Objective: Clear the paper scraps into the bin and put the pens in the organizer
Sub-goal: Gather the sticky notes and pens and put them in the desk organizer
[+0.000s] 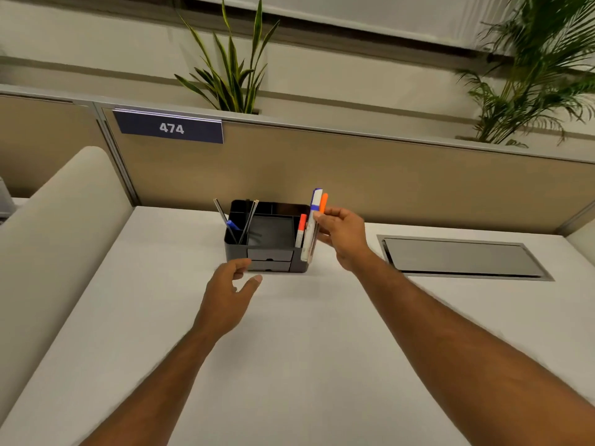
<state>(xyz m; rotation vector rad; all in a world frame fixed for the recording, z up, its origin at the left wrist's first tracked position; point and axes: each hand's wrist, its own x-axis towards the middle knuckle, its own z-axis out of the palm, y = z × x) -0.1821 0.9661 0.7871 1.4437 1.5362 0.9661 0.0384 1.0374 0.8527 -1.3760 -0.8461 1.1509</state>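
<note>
- Pinched together, upright, in the right hand (343, 236): a white marker (308, 241) with a blue cap and an orange-capped pen (323, 202), just beside the right end of the black organizer (270, 235), lower ends level with its drawers.
- Already standing in the organizer: an orange marker (301, 228) in the right-hand slot, a blue pen (232, 225) and thin dark pens (249, 220) leaning in the left slot.
- Organizer near the back of the tabletop (289, 365), close to the beige partition (386, 181), two small drawers facing forward.
- Right hand raised, thumb and fingers closed round both pens, forearm reaching in from the lower right.
- Left hand (230, 284) low, just in front of the drawers, fingers loosely curled, thumb spread, grasping nothing; contact with the organizer unclear.
- Farther out: a metal hatch (463, 257) flush in the tabletop to the right, a "474" plate (170, 127) on the partition.
</note>
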